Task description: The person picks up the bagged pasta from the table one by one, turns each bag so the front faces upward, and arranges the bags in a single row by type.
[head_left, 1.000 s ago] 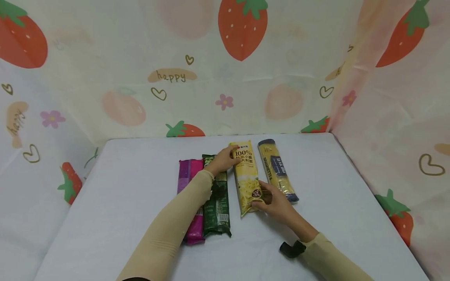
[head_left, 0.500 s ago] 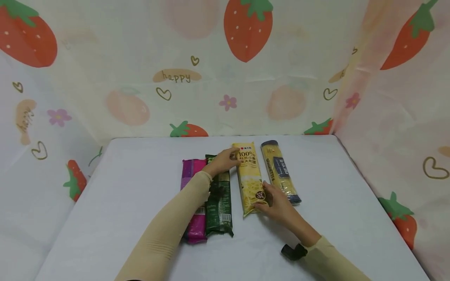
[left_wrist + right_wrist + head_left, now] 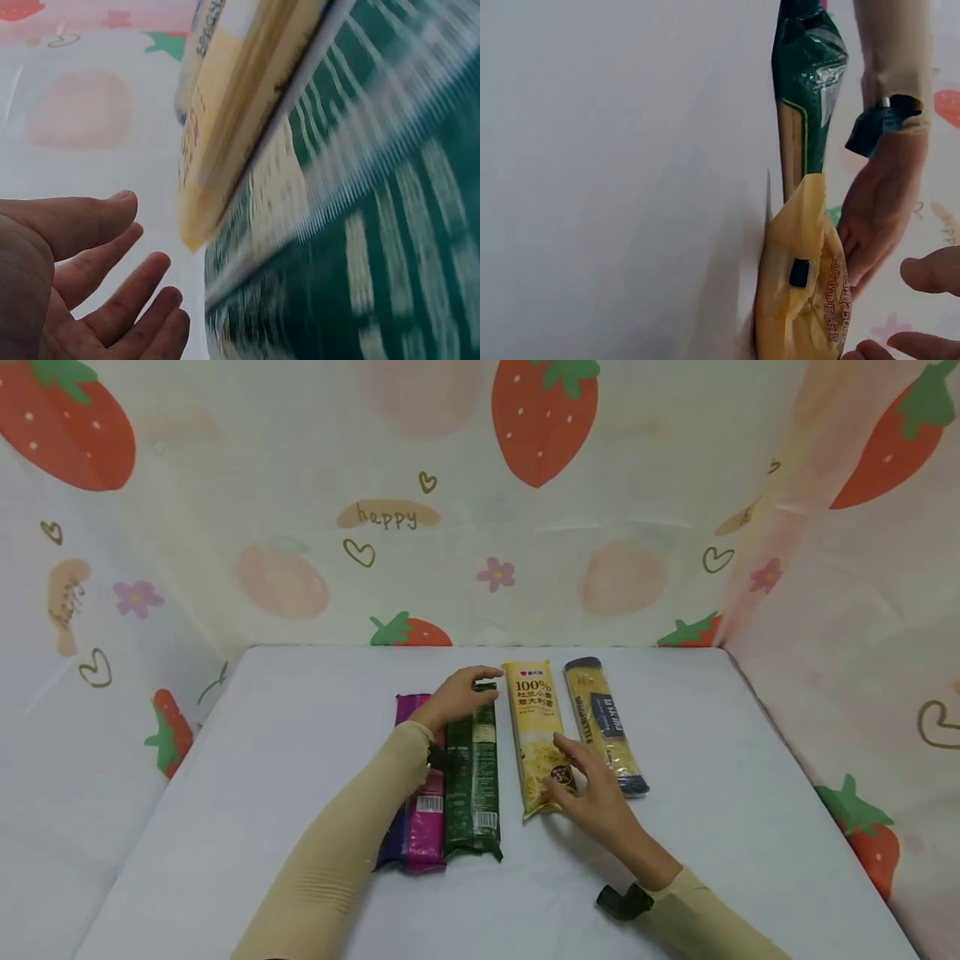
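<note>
Four packets laid lengthwise on the counter (image 3: 285, 735): purple packet (image 3: 420, 810), green packet (image 3: 471, 785), yellow packet (image 3: 536, 735), dark-labelled packet (image 3: 603, 722). Left hand (image 3: 453, 697) relaxed, empty, over green packet's far end. Right hand (image 3: 592, 789) open, apparently brushing yellow packet's near end. Row aligned; spacing seemingly unfinished.

A purple packet (image 3: 417, 793) lies flat at the left end of the row on the white table (image 3: 285, 760), and a clear packet of spaghetti with a dark label (image 3: 604, 725) at the right end (strawberry-print cloth (image 3: 540, 510) hangs all round).
</note>
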Demonstrator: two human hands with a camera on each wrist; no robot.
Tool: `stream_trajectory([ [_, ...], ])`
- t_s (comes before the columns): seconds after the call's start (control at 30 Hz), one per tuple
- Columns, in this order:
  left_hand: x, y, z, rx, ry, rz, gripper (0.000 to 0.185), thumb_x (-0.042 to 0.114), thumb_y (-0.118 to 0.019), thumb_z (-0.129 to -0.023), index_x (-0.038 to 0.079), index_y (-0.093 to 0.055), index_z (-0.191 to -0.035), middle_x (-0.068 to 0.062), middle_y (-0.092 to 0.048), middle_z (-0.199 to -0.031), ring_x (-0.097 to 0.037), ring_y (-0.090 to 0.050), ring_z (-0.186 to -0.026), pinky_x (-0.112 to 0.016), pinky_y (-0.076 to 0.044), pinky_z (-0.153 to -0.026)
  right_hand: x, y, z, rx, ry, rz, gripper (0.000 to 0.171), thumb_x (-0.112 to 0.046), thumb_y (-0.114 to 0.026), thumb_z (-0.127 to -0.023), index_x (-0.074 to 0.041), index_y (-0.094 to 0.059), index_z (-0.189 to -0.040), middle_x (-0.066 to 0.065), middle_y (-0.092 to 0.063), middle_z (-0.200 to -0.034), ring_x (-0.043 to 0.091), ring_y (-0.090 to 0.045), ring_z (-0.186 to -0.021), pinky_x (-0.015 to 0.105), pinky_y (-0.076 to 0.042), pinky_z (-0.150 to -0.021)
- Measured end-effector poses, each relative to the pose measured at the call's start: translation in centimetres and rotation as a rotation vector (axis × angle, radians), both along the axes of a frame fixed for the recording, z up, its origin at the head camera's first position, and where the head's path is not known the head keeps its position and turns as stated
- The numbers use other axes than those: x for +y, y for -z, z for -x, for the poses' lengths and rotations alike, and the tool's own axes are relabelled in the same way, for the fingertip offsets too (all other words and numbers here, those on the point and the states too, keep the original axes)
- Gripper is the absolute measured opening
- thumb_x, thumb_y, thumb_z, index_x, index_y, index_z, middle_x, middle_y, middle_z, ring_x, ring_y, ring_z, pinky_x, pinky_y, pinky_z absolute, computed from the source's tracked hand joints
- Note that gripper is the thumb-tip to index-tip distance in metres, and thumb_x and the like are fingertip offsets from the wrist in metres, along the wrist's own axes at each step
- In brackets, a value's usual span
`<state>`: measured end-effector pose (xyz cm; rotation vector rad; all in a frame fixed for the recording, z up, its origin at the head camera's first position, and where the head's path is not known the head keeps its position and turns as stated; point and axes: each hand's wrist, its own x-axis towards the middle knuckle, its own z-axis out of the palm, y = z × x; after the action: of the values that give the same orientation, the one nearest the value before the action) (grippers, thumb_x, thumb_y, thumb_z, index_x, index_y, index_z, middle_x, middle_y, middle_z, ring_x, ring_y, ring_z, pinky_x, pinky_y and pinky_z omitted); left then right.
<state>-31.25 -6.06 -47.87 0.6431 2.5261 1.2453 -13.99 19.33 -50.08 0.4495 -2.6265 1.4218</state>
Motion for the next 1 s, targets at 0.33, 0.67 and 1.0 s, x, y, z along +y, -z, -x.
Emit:
stream_trajectory([
  [0.33, -3.1, 0.0, 0.0, 0.003, -0.013, 0.063, 0.052, 0.018, -0.064, -0.11, 0.003, -0.051, -0.159, -0.02, -0.044, -0.166, -0.04, -0.047, -0.149, -0.056, -0.044, -0.118, -1.6, -0.2, -0.3, -0.034, -0.152, 0.049, 0.068, -0.011, -0.08, -0.099, -0.003, -0.049, -0.159, 0.017, -0.058, -0.15, 0.035, -0.06, -0.135, 0.053, -0.053, -0.11],
  [0.67, -4.5, 0.3, 0.6, 0.062, 0.042, 0.163, 0.062, 0.022, -0.069, -0.107, -0.004, -0.047, -0.159, -0.024, -0.047, -0.163, -0.042, -0.037, -0.155, -0.055, -0.033, -0.126, -3.5, -0.5, -0.7, -0.077, -0.234, 0.025, 0.074, -0.015, -0.083, -0.098, -0.008, -0.046, -0.162, 0.02, -0.054, -0.153, 0.034, -0.056, -0.14, 0.05, -0.048, -0.116],
  [1.0, -4.7, 1.0, 0.7, 0.042, 0.038, 0.237, 0.07, 0.021, -0.074, -0.104, -0.002, -0.042, -0.162, -0.024, -0.043, -0.165, -0.041, -0.034, -0.156, -0.054, -0.031, -0.128, -4.4, -0.5, -0.9, -0.071, -0.267, -0.085, 0.08, -0.026, -0.084, -0.098, -0.007, -0.043, -0.164, 0.019, -0.055, -0.153, 0.035, -0.055, -0.139, 0.056, -0.05, -0.112],
])
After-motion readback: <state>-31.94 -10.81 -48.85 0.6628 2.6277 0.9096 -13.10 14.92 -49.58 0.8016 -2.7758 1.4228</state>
